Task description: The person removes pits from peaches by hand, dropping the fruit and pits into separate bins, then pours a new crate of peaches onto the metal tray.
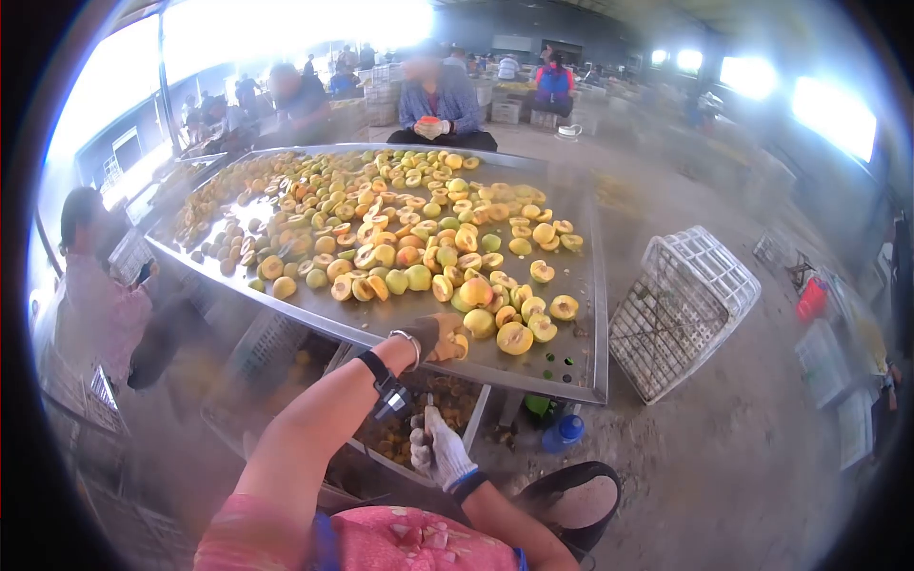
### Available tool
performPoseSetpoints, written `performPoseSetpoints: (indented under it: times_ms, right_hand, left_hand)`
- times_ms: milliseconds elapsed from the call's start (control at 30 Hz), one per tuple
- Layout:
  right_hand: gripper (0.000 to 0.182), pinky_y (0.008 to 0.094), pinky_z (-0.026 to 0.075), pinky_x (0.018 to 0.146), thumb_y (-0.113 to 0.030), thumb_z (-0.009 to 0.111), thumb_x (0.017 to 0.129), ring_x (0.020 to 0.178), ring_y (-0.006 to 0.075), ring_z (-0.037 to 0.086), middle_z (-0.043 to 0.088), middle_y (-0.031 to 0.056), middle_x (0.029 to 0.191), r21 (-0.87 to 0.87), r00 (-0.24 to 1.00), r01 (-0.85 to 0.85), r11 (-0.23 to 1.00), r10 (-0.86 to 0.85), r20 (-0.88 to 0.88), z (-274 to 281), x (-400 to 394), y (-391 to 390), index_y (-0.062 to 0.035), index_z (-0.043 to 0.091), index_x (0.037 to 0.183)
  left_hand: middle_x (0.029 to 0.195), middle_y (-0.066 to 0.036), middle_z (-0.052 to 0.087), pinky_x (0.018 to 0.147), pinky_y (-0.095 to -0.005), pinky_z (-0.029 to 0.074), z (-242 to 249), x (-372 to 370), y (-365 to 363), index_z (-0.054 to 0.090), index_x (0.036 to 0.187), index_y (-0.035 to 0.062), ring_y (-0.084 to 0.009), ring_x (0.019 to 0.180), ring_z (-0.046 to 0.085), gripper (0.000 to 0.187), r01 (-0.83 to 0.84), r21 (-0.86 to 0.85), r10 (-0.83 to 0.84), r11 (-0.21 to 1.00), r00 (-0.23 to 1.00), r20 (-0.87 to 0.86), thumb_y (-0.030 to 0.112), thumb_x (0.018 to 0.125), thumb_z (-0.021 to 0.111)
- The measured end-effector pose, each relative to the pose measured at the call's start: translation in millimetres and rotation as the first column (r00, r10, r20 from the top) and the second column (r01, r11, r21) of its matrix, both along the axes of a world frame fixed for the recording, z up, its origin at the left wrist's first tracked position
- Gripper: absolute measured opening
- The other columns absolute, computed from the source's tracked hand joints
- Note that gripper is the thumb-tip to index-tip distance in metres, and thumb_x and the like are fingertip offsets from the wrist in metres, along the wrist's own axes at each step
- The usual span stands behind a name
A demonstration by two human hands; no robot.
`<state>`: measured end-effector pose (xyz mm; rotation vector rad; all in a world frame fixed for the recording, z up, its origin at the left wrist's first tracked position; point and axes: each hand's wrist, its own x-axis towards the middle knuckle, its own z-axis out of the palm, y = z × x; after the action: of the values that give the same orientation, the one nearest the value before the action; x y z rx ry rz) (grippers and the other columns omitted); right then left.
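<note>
My left hand (441,339), in a brownish glove, is at the near edge of the metal table (381,319), its fingers closed around a yellow fruit piece (460,345). Below the edge, my right hand (439,449) wears a white glove and grips a small tool (429,402) pointing up; its exact shape is unclear. Many yellow, orange and green fruits lie on the table, some whole, others halved with dark centres. Close to my left hand are a halved fruit (515,338) and a whole one (480,324).
Under the table edge, a crate (473,419) holds small brown pieces. A white crate (681,309) stands tilted right of the table, and a blue-capped container (565,433) is on the floor. One person (438,100) sits across the table, another (95,285) at left.
</note>
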<state>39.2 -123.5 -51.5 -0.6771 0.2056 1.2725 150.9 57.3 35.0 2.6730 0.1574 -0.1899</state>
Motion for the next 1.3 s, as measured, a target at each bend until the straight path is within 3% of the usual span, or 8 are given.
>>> performPoseSetpoints:
  times_ms: [267, 433, 700, 833, 1000, 1067, 1133, 1300]
  right_hand:
    - [0.036, 0.0257, 0.035, 0.04, -0.057, 0.052, 0.098, 0.044, 0.0086, 0.044, 0.052, -0.0082, 0.064, -0.014, 0.993, -0.013, 1.0, 0.015, 0.119, 10.1, -4.6, -1.8, -0.0222, 0.057, 0.093]
    - [0.038, 0.028, 0.037, 0.036, -0.052, 0.047, 0.101, 0.04, 0.0126, 0.045, 0.053, -0.0003, 0.065, -0.108, 0.885, 0.091, 0.99, -0.031, 0.464, 31.8, -7.5, 0.7, -0.015, 0.054, 0.102]
    - [0.031, 0.0245, 0.046, 0.071, -0.028, 0.052, 0.104, 0.082, 0.0098, 0.059, 0.062, 0.0025, 0.09, 0.078, 0.445, 0.237, 0.968, -0.18, 0.878, 16.4, -9.4, 12.3, -0.0028, 0.056, 0.122]
    - [0.041, 0.0366, 0.046, 0.095, -0.025, 0.047, 0.104, 0.115, 0.033, 0.058, 0.059, 0.0255, 0.124, -0.25, 0.343, 0.2, 0.947, 0.171, 0.924, 66.1, -18.2, 1.9, 0.0064, 0.053, 0.129]
    - [0.048, 0.039, 0.047, 0.09, -0.034, 0.049, 0.102, 0.104, 0.0381, 0.061, 0.063, 0.0257, 0.115, -0.135, 0.111, 0.283, 0.95, 0.107, 0.988, 24.9, -6.8, 8.3, 0.0046, 0.054, 0.129]
    - [0.052, 0.0401, 0.047, 0.089, -0.039, 0.049, 0.102, 0.102, 0.0401, 0.062, 0.065, 0.026, 0.111, -0.097, 0.045, 0.289, 0.952, 0.088, 0.995, 15.2, -3.7, 8.2, 0.0046, 0.054, 0.13]
    - [0.054, 0.0416, 0.047, 0.09, -0.041, 0.048, 0.102, 0.106, 0.0441, 0.06, 0.064, 0.0287, 0.113, -0.072, -0.072, 0.273, 0.959, 0.095, 0.993, 7.0, -1.8, 6.8, 0.005, 0.053, 0.13]
    - [0.05, 0.0403, 0.047, 0.091, -0.038, 0.048, 0.102, 0.105, 0.038, 0.06, 0.064, 0.0268, 0.112, -0.218, 0.207, 0.212, 0.953, 0.174, 0.963, 32.1, -8.7, 5.7, 0.0049, 0.054, 0.127]
  left_hand:
    - [0.108, -0.015, 0.066, 0.086, -0.0355, 0.055, -16.8, -41.5, 52.6, 0.062, 0.115, 0.0041, -0.0289, 0.096, 0.068, 0.045, -0.161, -0.142, 0.209, 0.977, 0.86, 0.465, 0.017, 0.075, 0.077]
    - [0.103, -0.011, 0.064, 0.077, -0.0366, 0.061, 5.3, -93.4, 27.2, 0.051, 0.117, 0.0021, -0.0246, 0.092, 0.068, 0.043, -0.028, -0.981, 0.677, 0.194, 0.727, 0.113, 0.0, 0.08, 0.073]
    - [0.103, -0.012, 0.068, 0.08, -0.0395, 0.062, -14.0, -147.3, -15.2, 0.056, 0.111, 0.0032, -0.0252, 0.091, 0.071, 0.029, 0.272, -0.871, 0.64, -0.409, 0.766, -0.062, 0.029, 0.099, 0.06]
    - [0.102, -0.012, 0.067, 0.084, -0.0383, 0.059, -35.9, -151.0, -17.6, 0.054, 0.117, 0.0015, -0.0262, 0.092, 0.069, 0.033, 0.191, -0.875, 0.625, -0.446, 0.766, -0.151, 0.028, 0.098, 0.062]
    - [0.103, -0.015, 0.067, 0.087, -0.0386, 0.056, -50.0, -155.6, -37.7, 0.058, 0.117, -0.0028, -0.026, 0.096, 0.066, 0.034, 0.203, -0.917, 0.696, 0.342, 0.601, 0.393, 0.02, 0.093, 0.061]
    - [0.103, -0.015, 0.066, 0.088, -0.0386, 0.055, -49.2, -154.5, -40.4, 0.06, 0.114, -0.0035, -0.0258, 0.096, 0.065, 0.031, 0.217, -0.942, 0.676, 0.256, 0.656, 0.335, 0.019, 0.093, 0.057]
    - [0.104, -0.015, 0.066, 0.088, -0.0386, 0.054, -44.3, -152.7, -39.5, 0.062, 0.11, -0.0033, -0.0257, 0.094, 0.064, 0.029, 0.268, -0.904, 0.566, -0.333, 0.824, 0.035, 0.018, 0.094, 0.052]
    - [0.104, -0.014, 0.066, 0.089, -0.0369, 0.053, -31.3, -157.5, -43.1, 0.063, 0.11, -0.0026, -0.0237, 0.095, 0.064, 0.029, 0.209, -0.933, 0.567, -0.294, 0.824, 0.006, 0.015, 0.094, 0.047]
